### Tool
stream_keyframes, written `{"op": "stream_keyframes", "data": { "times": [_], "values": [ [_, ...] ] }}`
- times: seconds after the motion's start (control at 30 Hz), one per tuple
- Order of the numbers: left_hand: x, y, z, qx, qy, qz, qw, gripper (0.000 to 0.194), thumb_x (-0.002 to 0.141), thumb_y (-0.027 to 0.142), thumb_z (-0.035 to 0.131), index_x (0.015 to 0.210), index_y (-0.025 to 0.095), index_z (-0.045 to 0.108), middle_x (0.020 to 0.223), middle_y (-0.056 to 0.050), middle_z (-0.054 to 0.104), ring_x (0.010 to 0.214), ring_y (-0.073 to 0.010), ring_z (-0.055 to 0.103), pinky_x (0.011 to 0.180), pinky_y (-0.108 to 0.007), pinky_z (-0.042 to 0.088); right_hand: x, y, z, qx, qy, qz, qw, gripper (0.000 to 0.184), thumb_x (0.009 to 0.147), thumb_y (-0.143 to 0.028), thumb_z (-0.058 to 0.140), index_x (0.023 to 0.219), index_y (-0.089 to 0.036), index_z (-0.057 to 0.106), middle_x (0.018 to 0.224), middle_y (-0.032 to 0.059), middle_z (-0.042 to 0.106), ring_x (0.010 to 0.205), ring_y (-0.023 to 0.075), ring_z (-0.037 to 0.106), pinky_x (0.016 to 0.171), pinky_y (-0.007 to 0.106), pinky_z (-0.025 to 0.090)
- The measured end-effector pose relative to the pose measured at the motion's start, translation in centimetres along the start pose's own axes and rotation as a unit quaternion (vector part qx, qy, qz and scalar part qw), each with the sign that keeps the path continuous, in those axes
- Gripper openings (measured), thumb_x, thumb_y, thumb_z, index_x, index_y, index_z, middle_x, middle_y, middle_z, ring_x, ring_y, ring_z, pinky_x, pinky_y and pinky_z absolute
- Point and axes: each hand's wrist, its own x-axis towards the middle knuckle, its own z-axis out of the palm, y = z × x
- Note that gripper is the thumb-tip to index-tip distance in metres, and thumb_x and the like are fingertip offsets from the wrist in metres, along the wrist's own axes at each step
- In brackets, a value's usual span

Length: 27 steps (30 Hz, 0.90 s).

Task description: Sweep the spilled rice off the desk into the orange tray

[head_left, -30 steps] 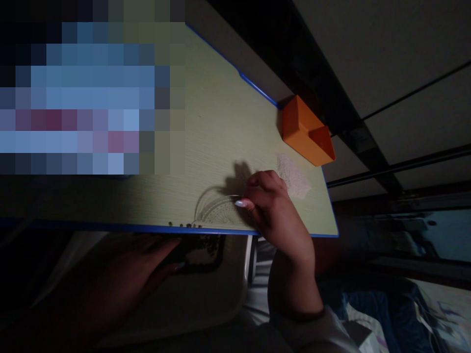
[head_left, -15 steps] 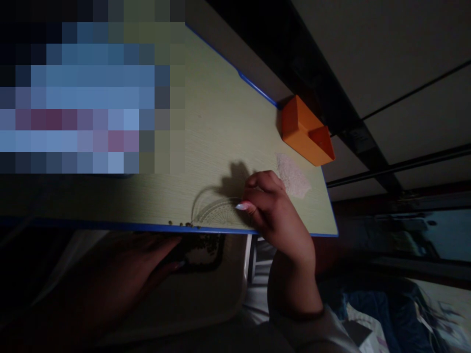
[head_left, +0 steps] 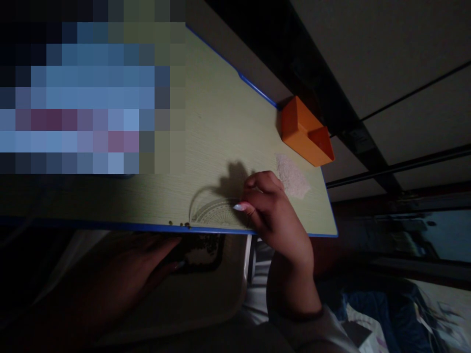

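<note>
My right hand (head_left: 274,211) rests on the pale green table (head_left: 221,132) near its front edge, fingers pinched on a clear plastic protractor (head_left: 215,213) that lies flat with its straight side along the blue edge. A few dark grains (head_left: 180,224) sit at the edge by the protractor's left end. Below the table edge, in shadow, my left hand (head_left: 147,267) holds a dark tray (head_left: 202,250) with dark grains in it.
An orange plastic box (head_left: 305,130) stands at the table's far right corner. A patch of pale grains (head_left: 292,175) lies between it and my right hand. A blurred-out area covers the table's left part. Bedding shows at the lower right.
The protractor has slid a little to the left along the table edge with my right hand, pushing the dark grains leftward. My left hand and the tray have stayed put.
</note>
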Motion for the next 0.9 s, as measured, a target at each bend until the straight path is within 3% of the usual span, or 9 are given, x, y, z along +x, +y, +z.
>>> {"op": "stream_keyframes", "data": {
  "times": [0.17, 0.47, 0.8, 0.9],
  "values": [
    [0.0, -0.1, 0.1, 0.051, -0.025, 0.006, 0.998, 0.047, 0.086, 0.051, 0.037, 0.123, 0.034, 0.06, 0.127, -0.007, 0.065, 0.109, -0.0317, 0.064, 0.094, -0.055, 0.048, -0.1, 0.2, 0.2, 0.002, 0.028, 0.014, 1.0, 0.022, 0.094, -0.03, 0.047, 0.079, -0.022, 0.06, 0.097, 0.0052, 0.055, 0.1, 0.021, 0.048, 0.084, 0.037, 0.035],
    [-0.4, -0.3, 0.3, 0.04, -0.022, 0.005, 0.999, 0.045, 0.086, 0.047, 0.04, 0.124, 0.036, 0.059, 0.129, -0.005, 0.064, 0.113, -0.0306, 0.062, 0.096, -0.054, 0.048, -0.4, 1.2, 0.7, 0.023, 0.088, 0.056, 0.994, 0.021, 0.093, -0.026, 0.048, 0.074, -0.021, 0.056, 0.088, 0.0046, 0.054, 0.092, 0.0188, 0.049, 0.083, 0.035, 0.039],
    [-0.3, -0.5, 0.6, -0.002, -0.104, -0.033, 0.994, 0.043, 0.086, 0.047, 0.036, 0.113, 0.031, 0.065, 0.116, -0.007, 0.071, 0.103, -0.0327, 0.067, 0.09, -0.055, 0.049, 2.2, -1.3, 1.2, -0.004, 0.001, -0.007, 1.0, 0.027, 0.096, -0.033, 0.044, 0.081, -0.021, 0.063, 0.1, 0.0062, 0.058, 0.101, 0.0204, 0.047, 0.085, 0.036, 0.036],
    [-0.4, -0.7, 0.7, -0.025, -0.078, -0.022, 0.996, 0.041, 0.086, 0.047, 0.038, 0.111, 0.031, 0.066, 0.113, -0.007, 0.072, 0.099, -0.0327, 0.068, 0.088, -0.054, 0.05, 2.8, -1.4, 1.3, -0.002, -0.026, -0.031, 0.999, 0.028, 0.096, -0.033, 0.043, 0.082, -0.019, 0.064, 0.103, 0.0075, 0.058, 0.105, 0.0208, 0.046, 0.088, 0.036, 0.035]
  ]
}}
